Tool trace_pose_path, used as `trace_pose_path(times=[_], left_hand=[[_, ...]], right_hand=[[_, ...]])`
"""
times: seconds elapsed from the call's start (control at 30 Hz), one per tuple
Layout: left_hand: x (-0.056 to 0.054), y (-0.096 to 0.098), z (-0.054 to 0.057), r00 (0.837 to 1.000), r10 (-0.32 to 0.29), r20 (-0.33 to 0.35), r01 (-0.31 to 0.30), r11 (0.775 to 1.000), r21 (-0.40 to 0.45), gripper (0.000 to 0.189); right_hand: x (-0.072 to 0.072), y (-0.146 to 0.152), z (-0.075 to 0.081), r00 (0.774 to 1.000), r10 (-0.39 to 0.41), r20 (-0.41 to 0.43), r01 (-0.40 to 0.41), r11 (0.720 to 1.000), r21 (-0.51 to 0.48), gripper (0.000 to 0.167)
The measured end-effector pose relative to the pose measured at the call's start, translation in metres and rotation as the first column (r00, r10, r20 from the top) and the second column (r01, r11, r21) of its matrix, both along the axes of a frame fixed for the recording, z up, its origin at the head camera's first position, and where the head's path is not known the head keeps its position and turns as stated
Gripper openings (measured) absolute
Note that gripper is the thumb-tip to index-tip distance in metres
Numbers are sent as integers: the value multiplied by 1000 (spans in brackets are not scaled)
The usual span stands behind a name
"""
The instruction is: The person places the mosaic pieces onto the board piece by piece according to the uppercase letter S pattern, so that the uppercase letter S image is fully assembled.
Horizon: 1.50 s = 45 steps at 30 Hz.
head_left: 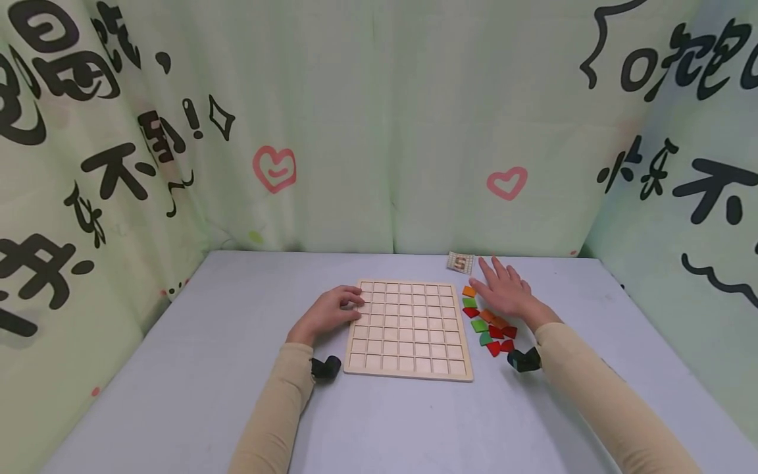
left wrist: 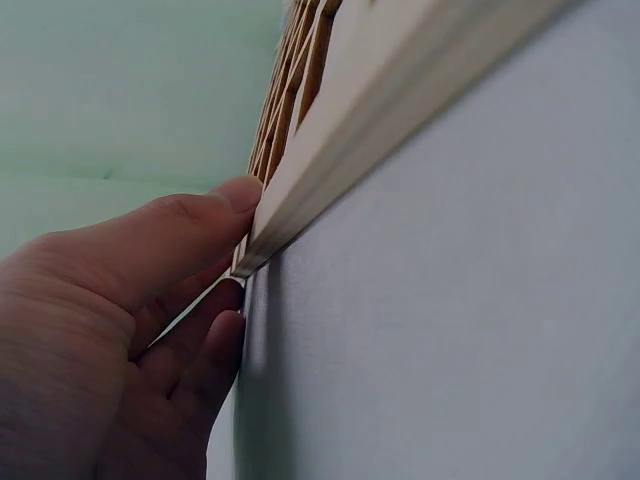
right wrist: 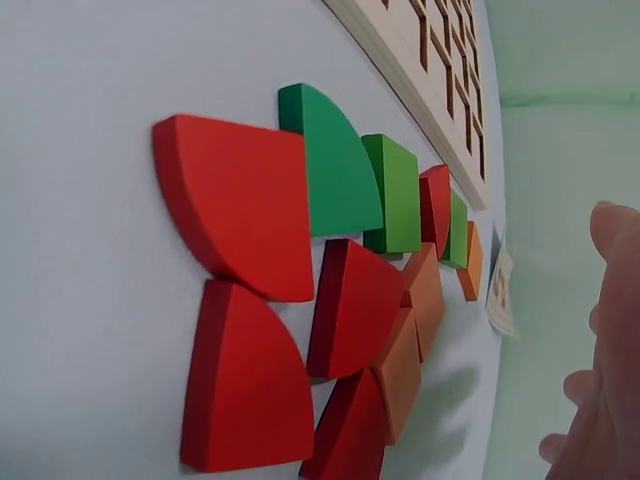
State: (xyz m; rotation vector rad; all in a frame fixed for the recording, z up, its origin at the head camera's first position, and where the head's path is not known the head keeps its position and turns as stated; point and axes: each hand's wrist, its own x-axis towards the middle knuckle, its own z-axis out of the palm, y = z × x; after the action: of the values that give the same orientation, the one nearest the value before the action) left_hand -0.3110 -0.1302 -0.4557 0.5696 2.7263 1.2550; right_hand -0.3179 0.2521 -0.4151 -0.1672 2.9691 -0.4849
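Observation:
A square wooden grid board (head_left: 408,329) lies flat on the table. At its left edge is my left hand (head_left: 331,313), its thumb on the board's rim and its other fingers bent close beside it. In the left wrist view, the left hand (left wrist: 130,310) holds this edge (left wrist: 330,150). My right hand (head_left: 503,289) hovers with spread fingers above the far end of a group of coloured blocks. Among them are red quarter-round blocks (right wrist: 250,380), a dark green one (right wrist: 340,175), light green squares (right wrist: 400,195) and orange blocks (right wrist: 400,375). No block is in the right hand.
A small printed card or packet (head_left: 460,262) lies near the table's back edge, beyond the blocks. The white table (head_left: 195,368) is bordered by pale green curtains (head_left: 379,131) with black writing and pink hearts.

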Motion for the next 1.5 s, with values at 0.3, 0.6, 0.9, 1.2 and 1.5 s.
trace_pose_path(times=[0.3,0.6,0.9,1.2,1.5], left_hand=[[-1,-1,-1,1000,0,-8,0,1000,-26,23],[0,-3,-1,1000,4,-8,-4,1000,-28,20],[1,-3,-2,1000,21,12,-21,1000,-6,21],[1,-2,-4,999,39,10,-39,999,-8,19],[1,-2,-1,999,33,23,-33,999,-9,21]], right_hand=[[3,9,-2,1000,11,-2,-11,1000,18,78],[0,18,-5,995,91,-52,-88,995,56,68],[-6,14,-11,996,82,-25,-83,994,-74,49],[-14,5,-21,1000,15,-23,-18,989,-148,47],[-16,-1,-17,998,41,-44,-46,989,-137,38]])
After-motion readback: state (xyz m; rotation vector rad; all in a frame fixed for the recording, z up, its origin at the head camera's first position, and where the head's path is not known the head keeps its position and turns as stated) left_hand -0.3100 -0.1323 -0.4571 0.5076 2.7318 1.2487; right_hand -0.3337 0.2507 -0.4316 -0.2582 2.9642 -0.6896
